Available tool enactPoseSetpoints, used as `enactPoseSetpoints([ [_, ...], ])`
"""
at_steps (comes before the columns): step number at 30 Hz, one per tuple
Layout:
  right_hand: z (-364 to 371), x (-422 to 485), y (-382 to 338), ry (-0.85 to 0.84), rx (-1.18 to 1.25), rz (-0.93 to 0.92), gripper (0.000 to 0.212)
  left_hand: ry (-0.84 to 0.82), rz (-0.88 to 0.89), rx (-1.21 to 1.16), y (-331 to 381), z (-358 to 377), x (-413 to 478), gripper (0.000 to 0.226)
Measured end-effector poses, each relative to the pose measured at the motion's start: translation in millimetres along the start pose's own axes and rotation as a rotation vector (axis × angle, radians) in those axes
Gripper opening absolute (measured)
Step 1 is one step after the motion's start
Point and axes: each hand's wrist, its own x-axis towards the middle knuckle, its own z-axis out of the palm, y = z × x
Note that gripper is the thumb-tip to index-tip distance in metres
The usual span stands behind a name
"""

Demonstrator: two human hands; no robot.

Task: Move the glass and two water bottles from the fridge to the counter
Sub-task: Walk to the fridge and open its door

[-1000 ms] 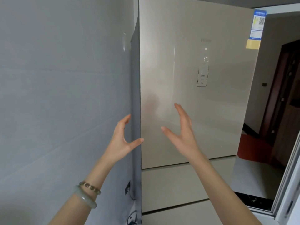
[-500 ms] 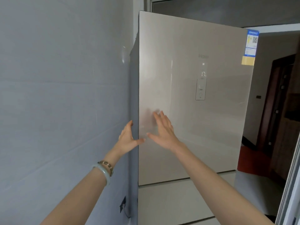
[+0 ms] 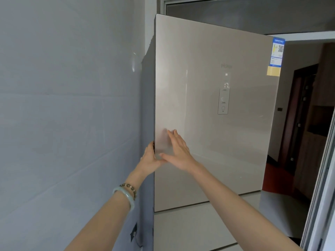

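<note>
A tall beige fridge (image 3: 208, 145) stands against the tiled wall with its upper door closed. My left hand (image 3: 149, 159) is at the door's left edge, fingers reaching behind the edge and thumb on the front. My right hand (image 3: 176, 150) lies flat on the door front just right of that edge, fingers straight. The glass and the water bottles are hidden from view, and no counter shows.
A grey tiled wall (image 3: 68, 124) fills the left side. A control panel (image 3: 223, 101) and a blue label (image 3: 276, 53) sit on the door. Lower drawers (image 3: 190, 227) lie below. A doorway to a darker room with wooden doors (image 3: 304, 124) opens on the right.
Both hands moved up and left from in front of the fridge to the door's left edge. The left hand now hooks that edge; the right hand lies flat on the door.
</note>
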Motion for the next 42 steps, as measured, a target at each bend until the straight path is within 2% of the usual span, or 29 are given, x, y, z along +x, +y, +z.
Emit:
enactPoseSetpoints([
  [4, -3, -4, -4, -0.007, 0.085, 0.002, 0.092, -0.022, -0.012, -0.056, 18, -3, -10, 0.086],
  [8, -4, -15, -6, 0.0, 0.041, -0.005, 0.091, -0.017, 0.018, -0.082, 20, -3, -19, 0.074],
  [12, -8, -31, -10, 0.061, 0.008, -0.039, 0.089, 0.02, 0.062, -0.116, 28, 0, -35, 0.054],
  [15, -18, -49, -9, 0.09, 0.052, -0.068, 0.086, -0.021, 0.099, -0.127, 40, 2, -46, 0.042],
  [23, -48, -116, 0, 0.143, -0.015, -0.153, 0.083, -0.108, 0.314, 0.254, 50, 18, -104, 0.107],
  [30, -73, -177, 0, 0.285, -0.013, -0.104, 0.086, -0.244, 0.481, 0.276, 84, 46, -152, 0.11],
  [35, -94, -221, 5, 0.42, -0.046, -0.047, 0.093, -0.315, 0.61, 0.167, 97, 75, -172, 0.114],
  [37, -102, -238, 5, 0.449, -0.052, -0.017, 0.097, -0.327, 0.629, 0.093, 95, 82, -171, 0.117],
  [38, -120, -264, 12, 0.487, -0.101, 0.05, 0.098, -0.394, 0.637, 0.035, 107, 107, -174, 0.119],
  [42, -128, -272, 8, 0.493, -0.1, 0.055, 0.098, -0.394, 0.571, 0.159, 81, 103, -162, 0.113],
])
